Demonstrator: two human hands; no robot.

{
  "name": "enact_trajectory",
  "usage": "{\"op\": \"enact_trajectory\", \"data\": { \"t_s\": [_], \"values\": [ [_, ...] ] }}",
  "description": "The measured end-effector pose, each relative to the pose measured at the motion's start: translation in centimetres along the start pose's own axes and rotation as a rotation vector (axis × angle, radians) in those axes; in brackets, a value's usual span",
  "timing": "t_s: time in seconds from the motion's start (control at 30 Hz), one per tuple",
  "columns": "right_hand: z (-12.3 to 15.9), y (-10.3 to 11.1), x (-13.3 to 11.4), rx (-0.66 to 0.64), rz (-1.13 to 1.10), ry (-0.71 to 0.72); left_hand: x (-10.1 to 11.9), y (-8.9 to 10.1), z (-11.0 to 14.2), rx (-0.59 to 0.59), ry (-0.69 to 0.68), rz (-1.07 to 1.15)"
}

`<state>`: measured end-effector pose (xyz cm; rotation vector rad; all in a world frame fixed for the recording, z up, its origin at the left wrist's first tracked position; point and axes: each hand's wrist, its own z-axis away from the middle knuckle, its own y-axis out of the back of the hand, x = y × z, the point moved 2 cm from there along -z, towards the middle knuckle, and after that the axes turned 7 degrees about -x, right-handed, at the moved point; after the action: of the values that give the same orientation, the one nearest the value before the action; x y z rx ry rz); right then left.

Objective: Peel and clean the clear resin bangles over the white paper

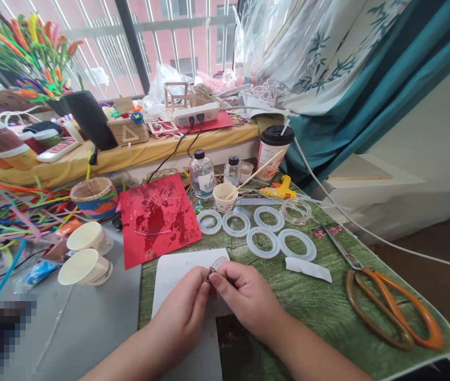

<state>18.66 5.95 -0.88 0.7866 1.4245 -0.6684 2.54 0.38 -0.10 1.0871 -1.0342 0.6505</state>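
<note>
Both hands, left [190, 299] and right [246, 296], pinch a small brown piece [210, 273] in their fingertip grip, above a white sheet [169, 270] near the worktop's [312, 312] front edge. Toward the back edge, a small paper cup [224, 201] holds a wooden stick [257, 170]; beside it stands a capped bottle [202, 177], its contents unclear. A lidded drink cup [267, 156] with a straw stands near the back right corner. Two paper cups [85, 271] tilt on the left side, their pale insides showing.
</note>
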Motion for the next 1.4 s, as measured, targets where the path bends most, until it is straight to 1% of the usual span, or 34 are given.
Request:
{"op": "enact_trajectory", "data": {
  "t_s": [0.03,0.13,0.17,0.2,0.27,0.3,0.4,0.43,0.47,0.53,0.6,0.67,0.8,0.9,1.0,1.03,1.07,1.1,1.13,1.2,1.27,1.37,1.4],
  "values": [
    [0.0,-0.1,0.0,-0.006,-0.002,-0.004,0.0,0.0,0.0,0.011,-0.009,0.0],
    [0.0,0.0,0.1,0.115,-0.086,-0.087,-0.1,0.0,0.2,-0.001,-0.05,-0.013],
    [0.0,0.0,0.1,0.122,-0.111,-0.108,-0.2,0.0,0.3,-0.005,-0.059,-0.016],
    [0.0,0.0,0.1,0.102,-0.124,-0.114,-0.3,-0.1,0.3,-0.008,-0.062,-0.018],
    [0.0,-0.2,0.1,0.018,-0.117,-0.083,-0.5,-0.1,0.4,-0.009,-0.065,-0.012],
    [0.0,-0.2,0.1,0.007,-0.114,-0.07,-0.5,-0.1,0.4,-0.009,-0.072,-0.007],
    [0.0,0.0,0.2,0.097,-0.153,-0.098,-0.5,-0.2,0.5,-0.043,-0.101,0.009],
    [0.1,0.1,0.3,0.099,-0.176,-0.108,-0.5,-0.3,0.5,-0.059,-0.107,0.013],
    [0.1,0.0,0.3,0.071,-0.197,-0.103,-0.5,-0.4,0.6,-0.071,-0.109,0.019],
    [0.1,-0.1,0.1,-0.026,-0.225,-0.057,-0.3,-0.4,0.7,-0.071,-0.106,0.039],
    [0.0,-0.2,-0.1,-0.082,-0.239,-0.006,-0.1,-0.3,0.8,-0.059,-0.104,0.063],
    [0.0,-0.3,-0.2,-0.107,-0.237,0.017,0.3,-0.1,0.7,-0.058,-0.093,0.091],
    [0.1,-0.2,-0.3,-0.169,-0.214,0.018,1.1,0.2,0.4,-0.079,-0.086,0.167],
    [0.5,0.0,-0.5,-0.191,-0.121,0.05,1.4,0.4,0.3,-0.076,-0.095,0.176],
    [0.8,0.3,-0.3,-0.207,-0.012,0.061,1.4,0.5,0.2,-0.104,-0.113,0.118],
    [0.8,0.3,-0.2,-0.206,0.001,0.058,1.4,0.6,0.2,-0.102,-0.117,0.087],
    [0.9,0.4,0.1,-0.178,-0.002,0.032,1.4,0.7,0.2,-0.109,-0.124,0.07],
    [0.9,0.5,0.4,-0.115,-0.029,-0.004,1.4,0.7,0.2,-0.107,-0.125,0.062],
    [1.0,0.5,0.7,-0.078,-0.062,-0.047,1.4,0.7,0.2,-0.101,-0.122,0.05],
    [1.1,0.4,1.1,-0.089,-0.1,-0.1,1.5,0.7,0.3,-0.091,-0.114,0.03],
    [1.2,0.3,1.2,-0.113,-0.08,-0.106,1.6,0.7,0.3,-0.09,-0.118,0.011],
    [1.3,0.6,0.7,-0.012,-0.017,-0.088,1.6,0.6,0.3,-0.101,-0.12,0.01],
    [1.3,0.6,0.5,-0.01,-0.004,-0.076,1.5,0.6,0.2,-0.097,-0.111,0.016]
  ]
}}
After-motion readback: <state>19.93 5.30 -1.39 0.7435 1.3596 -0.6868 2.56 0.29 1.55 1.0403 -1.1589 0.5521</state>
